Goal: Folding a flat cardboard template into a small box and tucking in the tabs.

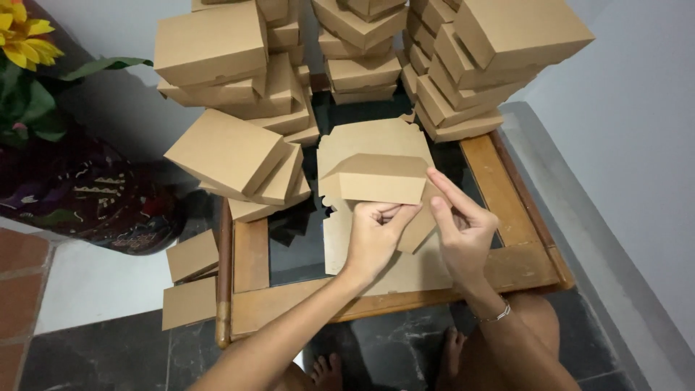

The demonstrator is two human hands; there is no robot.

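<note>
I see stacks of closed brown cardboard boxes (224,65) crowding the wood-framed glass bench (507,210) behind; yellow flower (22,32) far left. Both hands, left hand (373,235) and right hand (463,228), pinch a half-folded brown cardboard box blank (376,170) mid-bench, above flat blanks (405,271).

I see plain kraft brown on the half-folded box (373,177), with no print or pattern, and the same flat tan on the stacked boxes (224,148) behind it. The flat blanks (192,279) on the floor carry that brown too. The tabletop (507,271) shows a warm, streaked wooden frame around a dark, near-black glass pane. The floor (94,358) reads as dark grey stone with pale veins, next to a white strip and red-brown tiles at the left edge. I make out a yellow sunflower (22,32) with green leaves above a deep maroon cloth (79,195) patterned in white, red and green. The wall (637,108) is pale grey-blue. A thin silver bracelet (496,314) glints.
</note>
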